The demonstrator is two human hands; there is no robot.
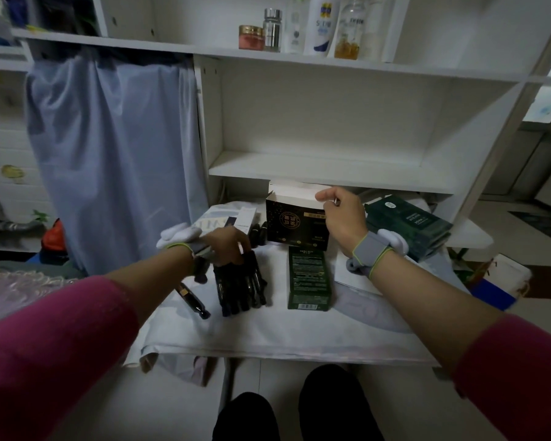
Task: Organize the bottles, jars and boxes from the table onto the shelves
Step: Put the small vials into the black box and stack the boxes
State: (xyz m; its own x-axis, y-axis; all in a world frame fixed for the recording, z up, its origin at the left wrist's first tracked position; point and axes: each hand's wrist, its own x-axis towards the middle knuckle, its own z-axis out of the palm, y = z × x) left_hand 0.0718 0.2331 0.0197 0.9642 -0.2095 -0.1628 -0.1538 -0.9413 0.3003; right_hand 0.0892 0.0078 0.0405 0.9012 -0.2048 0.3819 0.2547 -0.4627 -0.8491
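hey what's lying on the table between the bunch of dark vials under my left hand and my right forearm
In the head view, a dark green box lies flat on the cloth between the dark vials and your right forearm.

Magenta sleeves [45,338], grey lime-edged wrist straps [371,249], bare hands [344,214]

Lighting is dim and cool, brightest on the white shelves [331,167]. Wide-angle distortion bends the frame edges. Dark vials [240,286] lose detail in shadow.
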